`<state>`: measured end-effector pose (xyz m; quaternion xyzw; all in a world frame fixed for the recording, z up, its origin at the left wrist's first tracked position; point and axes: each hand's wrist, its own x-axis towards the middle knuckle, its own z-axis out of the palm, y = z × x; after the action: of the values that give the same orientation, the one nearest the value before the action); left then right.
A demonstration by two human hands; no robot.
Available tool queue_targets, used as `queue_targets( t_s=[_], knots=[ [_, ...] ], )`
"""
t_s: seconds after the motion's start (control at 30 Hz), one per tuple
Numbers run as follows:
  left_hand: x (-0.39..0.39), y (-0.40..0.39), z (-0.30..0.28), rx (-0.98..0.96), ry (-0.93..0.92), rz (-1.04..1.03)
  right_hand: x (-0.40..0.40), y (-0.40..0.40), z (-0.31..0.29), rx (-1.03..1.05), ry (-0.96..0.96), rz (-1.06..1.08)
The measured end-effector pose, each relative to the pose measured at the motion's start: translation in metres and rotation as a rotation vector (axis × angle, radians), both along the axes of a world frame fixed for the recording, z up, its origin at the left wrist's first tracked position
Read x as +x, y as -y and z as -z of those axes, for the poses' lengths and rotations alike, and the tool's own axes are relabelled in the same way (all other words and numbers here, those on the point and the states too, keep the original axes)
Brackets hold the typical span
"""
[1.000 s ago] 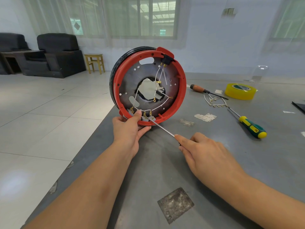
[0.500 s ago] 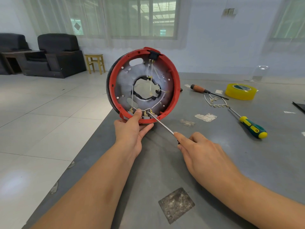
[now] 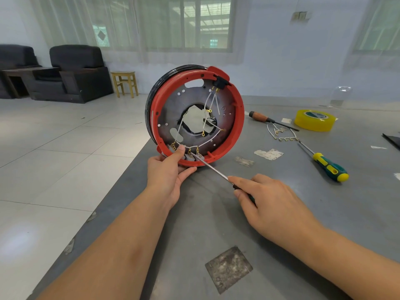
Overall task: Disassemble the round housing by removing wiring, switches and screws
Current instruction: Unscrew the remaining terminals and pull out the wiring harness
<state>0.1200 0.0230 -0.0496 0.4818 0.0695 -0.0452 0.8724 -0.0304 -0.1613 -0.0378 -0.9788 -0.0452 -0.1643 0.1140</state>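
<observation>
Grey table (image 3: pixel 281 213) — scuffed; tiled floor (image 3: pixel 65 137), 2 dark armchairs (image 3: pixel 75 72) beyond.

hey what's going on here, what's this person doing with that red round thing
A person is taking apart a round red housing stood on edge on a grey table. The left hand holds its lower rim, thumb inside. The right hand grips a screwdriver whose tip sits at the small switches at the bottom. White wires are still attached inside. Loose wires, two more screwdrivers and yellow tape lie to the right.
</observation>
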Motion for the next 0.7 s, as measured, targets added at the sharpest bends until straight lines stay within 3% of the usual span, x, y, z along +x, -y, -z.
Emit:
queue_targets(
  t_s=[0.7],
  knots=[
    [0.007, -0.011, 0.0, 0.193, 0.086, -0.021, 0.018, 0.036, -0.007, 0.064, -0.018, -0.035]
  ],
)
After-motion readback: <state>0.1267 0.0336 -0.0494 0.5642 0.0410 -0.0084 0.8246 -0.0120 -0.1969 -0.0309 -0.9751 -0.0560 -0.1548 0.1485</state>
